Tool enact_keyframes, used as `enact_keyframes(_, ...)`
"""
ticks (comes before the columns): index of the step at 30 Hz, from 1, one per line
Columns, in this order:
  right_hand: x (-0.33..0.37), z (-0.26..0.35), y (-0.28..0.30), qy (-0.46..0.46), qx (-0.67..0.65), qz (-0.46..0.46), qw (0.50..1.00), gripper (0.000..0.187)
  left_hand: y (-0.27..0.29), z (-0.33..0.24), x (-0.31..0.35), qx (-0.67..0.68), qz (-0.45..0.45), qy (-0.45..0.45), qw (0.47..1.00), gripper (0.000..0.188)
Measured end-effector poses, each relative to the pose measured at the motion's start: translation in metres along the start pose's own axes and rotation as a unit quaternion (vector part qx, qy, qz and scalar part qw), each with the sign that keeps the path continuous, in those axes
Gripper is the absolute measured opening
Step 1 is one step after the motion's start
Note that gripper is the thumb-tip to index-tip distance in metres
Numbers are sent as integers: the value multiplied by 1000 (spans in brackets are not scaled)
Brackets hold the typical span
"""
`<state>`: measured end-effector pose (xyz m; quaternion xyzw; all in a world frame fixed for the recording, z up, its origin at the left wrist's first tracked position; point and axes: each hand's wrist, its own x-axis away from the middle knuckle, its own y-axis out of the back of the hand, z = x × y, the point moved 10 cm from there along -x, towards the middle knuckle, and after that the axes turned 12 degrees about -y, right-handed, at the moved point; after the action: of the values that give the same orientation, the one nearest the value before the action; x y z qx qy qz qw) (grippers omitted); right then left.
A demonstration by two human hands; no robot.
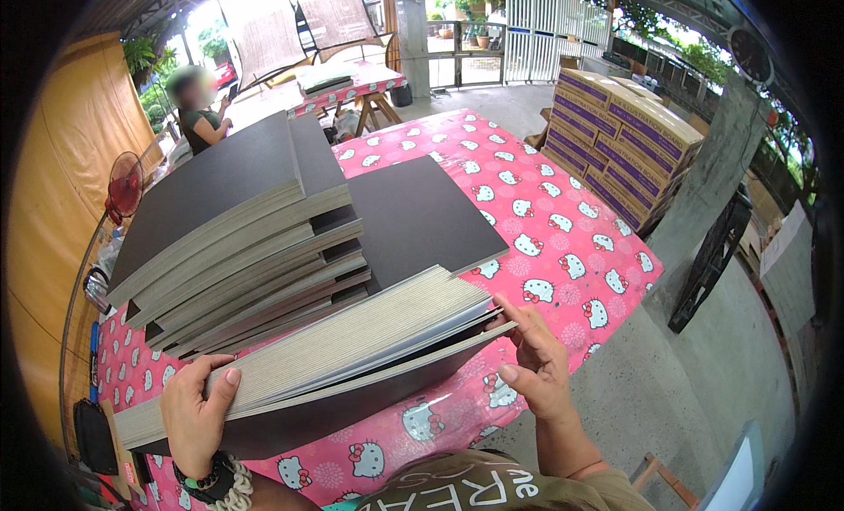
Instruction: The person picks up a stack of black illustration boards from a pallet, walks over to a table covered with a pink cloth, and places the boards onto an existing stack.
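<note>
From where I stand, the board stack point(352, 344) is tipped up on the near side of the pink-covered bench point(571, 221), its pale edges facing upward and its dark face slanting toward the person. The left hand point(200, 414) is clamped on it near its left end, the thumb lying over the pale edges and the fingers reaching to the far side. So the stack runs off to the right of that hand, rising toward the other one. The right hand point(536, 357) is at the opposite end, its fingers touching the right-hand corner, its thumb well apart from them and clear of the boards. Near that corner the nearest few boards fan away from the rest, leaving narrow gaps.

Just beyond the held boards sits a tall, dark-topped pile point(220, 194), its layers unevenly stepped, and to the right of it a dark board point(422, 212) lies flat. Cartons point(620, 146) are stacked past the bench's right side, and a co-worker point(204, 124) is over at the far left.
</note>
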<state>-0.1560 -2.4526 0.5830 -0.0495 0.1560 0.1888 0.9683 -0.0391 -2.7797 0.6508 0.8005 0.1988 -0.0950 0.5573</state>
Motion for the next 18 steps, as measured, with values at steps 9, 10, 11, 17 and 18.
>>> enact_keyframes(9,-4,-2,-1,-4,-12,-6,1000,71,0,0,0,-14,11,10,1000,46)
enact_keyframes(10,-3,-3,-1,-4,-14,-8,1000,71,0,-1,0,-17,15,12,1000,45)
enact_keyframes(11,-4,-4,0,-5,-10,-7,1000,71,0,-1,-1,-21,19,15,999,45)
enact_keyframes(17,-6,-2,-3,1,5,0,1000,71,0,1,0,-10,23,19,999,44)
enact_keyframes(18,-5,-4,-1,-5,-1,0,1000,71,0,0,0,-9,23,18,1000,44)
